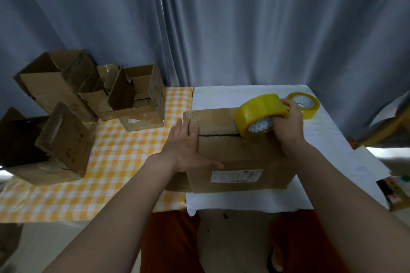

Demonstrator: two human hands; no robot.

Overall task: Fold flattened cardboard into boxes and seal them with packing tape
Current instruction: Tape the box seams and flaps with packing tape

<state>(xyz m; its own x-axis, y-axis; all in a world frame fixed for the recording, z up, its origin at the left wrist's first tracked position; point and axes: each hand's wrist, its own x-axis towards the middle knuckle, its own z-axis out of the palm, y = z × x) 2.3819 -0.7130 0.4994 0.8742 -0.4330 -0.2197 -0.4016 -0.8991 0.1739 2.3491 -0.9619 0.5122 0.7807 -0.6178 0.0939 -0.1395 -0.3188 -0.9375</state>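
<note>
Grey-blue curtains (221,24) hang behind two low tables pushed side by side, one under a yellow checked cloth (106,162), the other under a white cloth (328,139). On the white one sits the cardboard box (239,157) I am sealing, its top flaps folded shut with a dark seam (218,135) running across, and a white shipping label (236,175) on its near face. My left hand (185,148) lies flat on the left end of the top, fingers straight and pressing the flaps down. My right hand (288,122) grips a roll of yellow packing tape (259,113), which stands on edge on the box at the right end of the seam. A second tape roll (305,104) lies flat on the white cloth just behind my right hand. Several open cardboard boxes (93,93) crowd the far left of the checked cloth, with another one (51,146) tipped nearer the left edge.
</note>
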